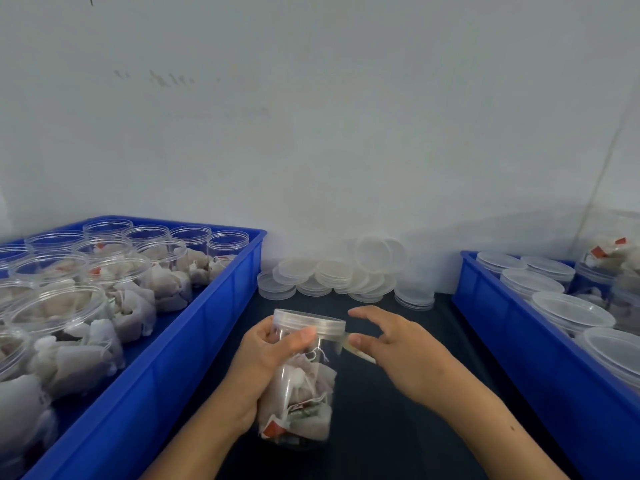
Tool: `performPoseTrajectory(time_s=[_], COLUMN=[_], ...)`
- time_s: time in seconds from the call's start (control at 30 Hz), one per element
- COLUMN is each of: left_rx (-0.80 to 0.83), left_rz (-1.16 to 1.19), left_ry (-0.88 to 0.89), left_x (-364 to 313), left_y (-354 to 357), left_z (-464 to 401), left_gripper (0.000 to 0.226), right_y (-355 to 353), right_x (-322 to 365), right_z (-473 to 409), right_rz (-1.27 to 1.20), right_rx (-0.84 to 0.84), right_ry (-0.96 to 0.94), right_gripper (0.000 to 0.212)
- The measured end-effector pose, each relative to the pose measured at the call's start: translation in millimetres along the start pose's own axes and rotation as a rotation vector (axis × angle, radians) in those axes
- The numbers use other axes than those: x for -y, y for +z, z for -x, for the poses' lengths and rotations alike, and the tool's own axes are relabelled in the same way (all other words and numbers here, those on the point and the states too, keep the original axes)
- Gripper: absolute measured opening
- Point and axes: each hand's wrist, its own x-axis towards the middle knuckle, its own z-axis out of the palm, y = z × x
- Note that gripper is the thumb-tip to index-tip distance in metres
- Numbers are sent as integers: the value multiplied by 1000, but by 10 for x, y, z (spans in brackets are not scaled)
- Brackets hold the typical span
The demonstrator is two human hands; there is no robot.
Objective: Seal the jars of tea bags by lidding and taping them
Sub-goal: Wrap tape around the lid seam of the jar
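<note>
My left hand (266,358) grips a clear jar (304,386) full of tea bags, held above the dark table (398,427). A clear lid (310,322) sits on the jar's mouth, with my left thumb pressed just under its rim. My right hand (398,348) is at the jar's right side, its thumb and a finger pinching a strip of clear tape (349,344) that runs from the lid's edge. The other right fingers are spread above the tape.
A blue bin (166,358) at the left holds several open jars of tea bags. Another blue bin (540,362) at the right holds several lidded jars. Loose clear lids (343,271) lie piled against the white wall behind the hands.
</note>
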Motion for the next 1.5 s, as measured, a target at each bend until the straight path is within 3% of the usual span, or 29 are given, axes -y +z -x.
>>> performPoseTrajectory(time_s=[0.27, 0.43, 0.53, 0.67, 0.73, 0.8, 0.83, 0.9, 1.03, 1.13, 1.37, 1.5], left_rx=[61, 123, 79, -86, -148, -189, -218, -262, -240, -177, -49, -21], left_rz=[83, 60, -2, -271, -393, -507, -508, -466, -325, -225, -142, -116], left_ry=[11, 54, 83, 232, 274, 275, 259, 226, 213, 181, 138, 129], left_x=[80, 118, 119, 116, 108, 109, 107, 91, 85, 77, 77, 85], left_y=[-54, -37, -2, 78, 131, 156, 153, 134, 81, -11, -115, -147], left_z=[-7, 13, 17, 17, 26, 34, 25, 5, -7, -34, -53, -66], left_gripper=[82, 74, 57, 46, 61, 94, 106, 109, 73, 70, 66, 80], right_y=[68, 76, 80, 84, 99, 127, 145, 172, 146, 76, 66, 84], right_x=[71, 90, 96, 149, 190, 217, 227, 248, 288, 306, 362, 340], right_z=[52, 69, 57, 102, 140, 164, 175, 192, 221, 244, 271, 239], right_rz=[84, 114, 156, 213, 272, 317, 332, 317, 148, 61, 228, 393], right_rx=[-105, -99, -109, -144, -166, -189, -195, -180, -88, 6, -44, -68], right_ry=[-52, -57, -81, -79, -102, -140, -160, -190, -131, -5, 38, -5], right_gripper=[24, 42, 38, 38, 39, 41, 42, 45, 49, 59, 44, 42])
